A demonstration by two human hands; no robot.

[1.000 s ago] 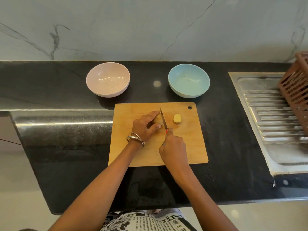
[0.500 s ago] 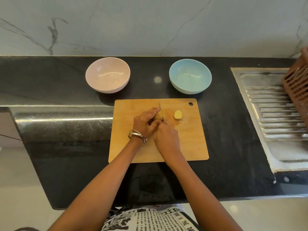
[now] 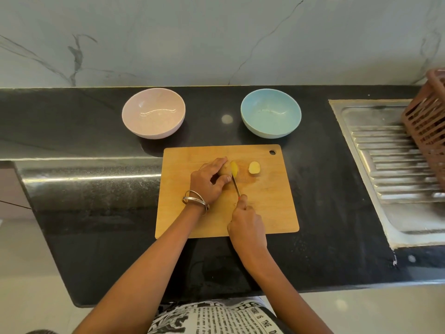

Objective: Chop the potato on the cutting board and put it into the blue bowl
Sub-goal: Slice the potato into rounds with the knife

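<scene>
Bright even daylight; glare spots on black counter point(image 3: 313, 189); wide-angle bending at edges; basket point(image 3: 428, 131) blurred.

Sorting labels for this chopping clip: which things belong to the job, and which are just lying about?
In use: potato, cut slice, knife, cutting board, blue bowl, left hand, right hand.
Lying about: pink bowl, brown basket, sink drainboard.

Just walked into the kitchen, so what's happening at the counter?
A person is slicing a potato on the cutting board. The left hand holds the potato; the right hand grips a knife whose blade is at the cut face. One cut piece lies to the right. The blue bowl holds nothing yet.
</scene>
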